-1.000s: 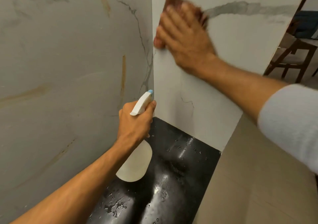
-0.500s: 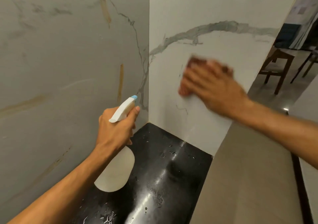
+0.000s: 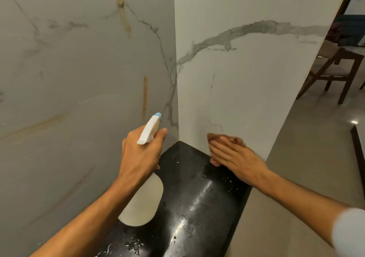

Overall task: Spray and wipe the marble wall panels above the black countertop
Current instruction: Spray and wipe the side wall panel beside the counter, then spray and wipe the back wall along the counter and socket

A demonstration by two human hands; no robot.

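Note:
Two marble wall panels meet in a corner: a grey-toned left panel point(image 3: 79, 79) with tan streaks and a brighter right panel point(image 3: 246, 79) with a grey vein. Below them lies the black countertop point(image 3: 197, 207), wet with droplets. My left hand point(image 3: 140, 154) grips a white spray bottle point(image 3: 150, 130) with a blue nozzle aimed at the corner. My right hand point(image 3: 235, 156) presses a brown cloth point(image 3: 217, 137) flat against the bottom of the right panel, just above the countertop. Most of the cloth is hidden under my fingers.
Past the right panel's outer edge stands a dark wooden chair point(image 3: 333, 73) on a pale tiled floor point(image 3: 306, 134). A beige surface point(image 3: 266, 227) drops off to the right of the countertop's edge. A dark strip point(image 3: 358, 148) runs at the far right.
My right hand has swept the cloth down the right panel from its top to its base by the countertop. My left hand keeps holding the spray bottle in about the same place.

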